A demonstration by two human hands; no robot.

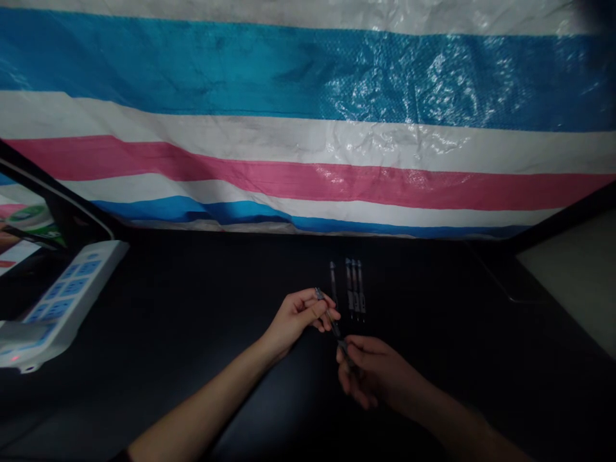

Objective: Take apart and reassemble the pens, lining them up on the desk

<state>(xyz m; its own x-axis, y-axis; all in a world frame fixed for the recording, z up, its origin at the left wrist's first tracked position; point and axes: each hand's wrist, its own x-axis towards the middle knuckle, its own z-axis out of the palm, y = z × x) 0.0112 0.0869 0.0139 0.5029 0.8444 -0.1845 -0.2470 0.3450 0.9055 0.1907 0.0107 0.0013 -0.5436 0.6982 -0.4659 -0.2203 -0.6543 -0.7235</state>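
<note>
My left hand (299, 316) pinches the upper end of a thin dark pen (331, 319) above the black table (168, 308). My right hand (369, 375) is closed on the pen's lower end, so both hands grip the same pen, which slants down to the right between them. Just behind the hands, several similar pens (354, 289) lie side by side on the table, with one more pen (332, 280) lying a little to their left.
A white and blue power strip (62, 301) lies at the table's left edge. A striped blue, white and pink tarpaulin (308, 128) hangs behind the table. A pale surface (577, 276) shows past the table's right edge.
</note>
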